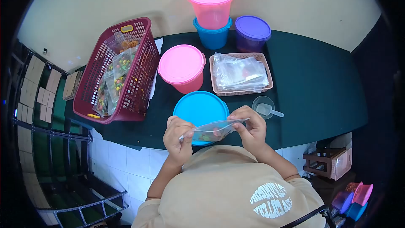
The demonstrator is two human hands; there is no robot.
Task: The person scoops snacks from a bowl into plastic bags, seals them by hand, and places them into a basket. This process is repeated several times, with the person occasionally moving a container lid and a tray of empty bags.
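Between my two hands stretches a clear plastic bag (209, 133) with some colourful pieces inside, held in front of my chest. My left hand (179, 136) pinches one top corner, and my right hand (250, 129) grips the opposite corner. Just behind the bag is a round container with a blue lid (198, 107), partly covered by the bag and my left hand. A pink-lidded tub (182, 64) stands farther back. Near my right hand, a small clear bowl (262, 101) has a white scoop (270, 110) lying in it.
A maroon basket (139, 80) at the left holds several filled bags (116, 76). A pink tray (214, 90) carries flat clear bags (240, 72). Behind stand a pink tub (211, 8) stacked on a blue one (213, 38), and a purple tub (253, 31). Shelving (50, 133) lies left.
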